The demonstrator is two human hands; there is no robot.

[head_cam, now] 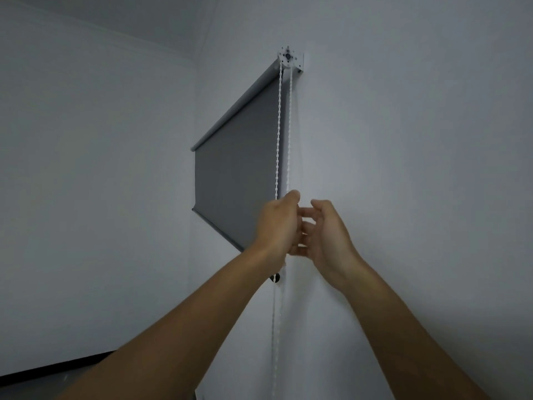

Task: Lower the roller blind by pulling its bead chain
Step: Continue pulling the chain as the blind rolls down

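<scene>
A grey roller blind (pixel 236 168) hangs on the wall ahead, its bottom bar (pixel 216 226) sitting partway down. A white bead chain (pixel 278 125) drops in two strands from the white bracket (pixel 290 59) at the blind's upper right end. My left hand (pixel 278 223) is closed around the chain just below the blind's lower right corner, thumb up. My right hand (pixel 326 235) is right beside it with curled, parted fingers that hold nothing I can see. Below the hands the chain (pixel 275 327) runs on down, blurred.
White walls surround the blind and meet in a corner at the left. A small black end cap (pixel 276 277) shows under my left wrist. A dark strip (pixel 52 370) runs along the lower left.
</scene>
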